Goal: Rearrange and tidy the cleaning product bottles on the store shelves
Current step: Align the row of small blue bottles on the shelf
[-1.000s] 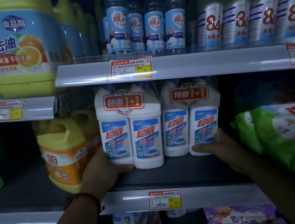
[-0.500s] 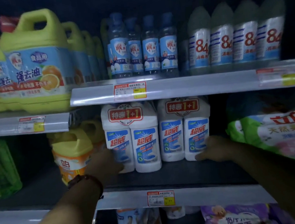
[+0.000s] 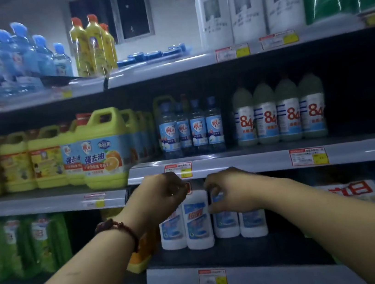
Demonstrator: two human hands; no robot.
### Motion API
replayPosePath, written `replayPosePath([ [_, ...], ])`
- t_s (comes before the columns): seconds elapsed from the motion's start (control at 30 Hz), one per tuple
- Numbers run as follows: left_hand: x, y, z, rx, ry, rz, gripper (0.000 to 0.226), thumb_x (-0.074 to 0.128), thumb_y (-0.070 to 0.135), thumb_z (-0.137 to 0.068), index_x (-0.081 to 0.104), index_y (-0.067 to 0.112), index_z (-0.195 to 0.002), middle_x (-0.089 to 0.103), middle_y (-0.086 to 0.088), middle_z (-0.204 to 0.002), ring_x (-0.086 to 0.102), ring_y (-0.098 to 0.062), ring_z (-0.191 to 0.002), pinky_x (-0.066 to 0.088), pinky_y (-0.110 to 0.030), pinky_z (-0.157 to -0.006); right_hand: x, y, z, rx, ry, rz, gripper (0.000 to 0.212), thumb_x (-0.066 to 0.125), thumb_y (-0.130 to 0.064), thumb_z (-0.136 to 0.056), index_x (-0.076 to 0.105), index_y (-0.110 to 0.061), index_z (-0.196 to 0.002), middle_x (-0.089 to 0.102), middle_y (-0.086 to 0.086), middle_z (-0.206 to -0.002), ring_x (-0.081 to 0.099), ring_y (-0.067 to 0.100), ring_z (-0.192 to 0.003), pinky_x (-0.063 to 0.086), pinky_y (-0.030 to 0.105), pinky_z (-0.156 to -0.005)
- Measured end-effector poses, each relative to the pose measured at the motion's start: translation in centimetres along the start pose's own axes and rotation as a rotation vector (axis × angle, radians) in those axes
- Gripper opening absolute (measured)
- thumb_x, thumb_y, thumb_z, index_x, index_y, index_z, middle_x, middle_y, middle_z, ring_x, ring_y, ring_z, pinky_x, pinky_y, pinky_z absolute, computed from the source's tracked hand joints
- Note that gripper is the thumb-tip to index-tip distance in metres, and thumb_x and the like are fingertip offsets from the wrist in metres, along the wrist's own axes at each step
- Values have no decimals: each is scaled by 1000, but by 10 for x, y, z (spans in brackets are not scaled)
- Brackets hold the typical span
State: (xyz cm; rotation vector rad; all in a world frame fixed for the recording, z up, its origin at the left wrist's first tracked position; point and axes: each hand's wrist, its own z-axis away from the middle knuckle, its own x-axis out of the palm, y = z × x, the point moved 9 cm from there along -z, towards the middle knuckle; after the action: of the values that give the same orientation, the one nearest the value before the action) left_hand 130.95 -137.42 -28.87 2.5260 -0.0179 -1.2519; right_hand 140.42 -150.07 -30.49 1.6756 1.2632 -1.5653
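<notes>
1. Likely step: squaring up the white bottles (image 3: 197,222) on the lower shelf (image 3: 245,251).
2. Left hand (image 3: 162,196): curled at the bottle tops; cannot tell if it grips. Right hand (image 3: 232,192): curled round the third bottle's shoulder.
3. Next move probably calls for level fronts.
4. Count: four white bottles; above, four blue bottles (image 3: 198,130) and four "84" bottles (image 3: 288,115).

cleaner bottles (image 3: 198,224) on shelf (image 3: 245,251), bag (image 3: 357,192) to their right
</notes>
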Motion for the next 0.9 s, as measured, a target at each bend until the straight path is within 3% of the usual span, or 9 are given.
replayPosePath([
  [0.1,-39,13,-11,53,186,59,8,69,31,-89,72,26,-95,71,11,-84,67,-5,-77,61,-37,-70,-39,-24,-5,-75,141,-136,37,73,-37,-83,63,-28,-118,70,-9,-102,65,10,-93,56,33,-85],
  [0.2,-69,4,-35,-26,334,23,9,68,25,-90,71,21,-98,70,6,-89,67,-12,-82,60,-38,-74,-74,-30,-21,-96,306,-235,25,71,-27,-86,67,-21,-110,70,-7,-95,66,8,-87,54,23,-76],
  [0.3,-77,-22,-65,-141,357,-33,15,63,19,-93,70,12,-104,70,-6,-100,66,-23,-92,59,-39,-80,-91,-26,-48,-77,413,-315,9,68,-19,-87,68,-20,-96,68,-4,-88,66,12,-83,52,23,-71],
  [0.37,-66,-39,-87,-187,287,-64,11,61,16,-96,69,11,-101,70,-7,-100,66,-22,-90,57,-34,-74,-94,-24,-69,-45,455,-306,5,64,-19,-90,68,-20,-93,67,0,-91,64,18,-86,53,29,-73],
  [0.5,-49,-60,-120,-180,320,-12,17,53,16,-99,69,13,-92,70,-5,-87,68,-19,-80,50,-26,-62,-86,-24,-106,17,470,-243,15,55,-14,-94,70,-15,-97,66,2,-105,61,20,-95,48,28,-78],
  [0.67,-17,-77,-131,-144,386,123,13,52,19,-100,65,17,-100,70,-1,-91,69,-16,-83,56,-29,-69,-72,-9,-135,66,535,-382,14,61,-14,-91,70,-6,-85,68,6,-87,63,18,-80,49,26,-66],
  [0.77,-15,-83,-135,-116,396,141,12,54,17,-98,65,18,-96,69,7,-91,66,-10,-81,51,-20,-66,-61,4,-147,164,480,-435,17,66,-18,-88,71,-3,-82,67,6,-75,64,19,-73,50,25,-62],
  [0.83,-15,-82,-134,-104,375,115,12,54,16,-100,63,22,-98,60,12,-91,57,-4,-80,38,-7,-61,-57,13,-150,219,457,-516,14,70,-18,-84,72,-5,-88,71,7,-82,68,22,-80,59,34,-71],
  [0.9,-14,-82,-133,-91,363,108,14,54,15,-100,64,25,-98,63,9,-91,56,-4,-79,35,-6,-61,-54,17,-151,247,441,-581,14,76,-16,-80,74,-6,-90,74,10,-86,71,26,-86,60,43,-83],
])
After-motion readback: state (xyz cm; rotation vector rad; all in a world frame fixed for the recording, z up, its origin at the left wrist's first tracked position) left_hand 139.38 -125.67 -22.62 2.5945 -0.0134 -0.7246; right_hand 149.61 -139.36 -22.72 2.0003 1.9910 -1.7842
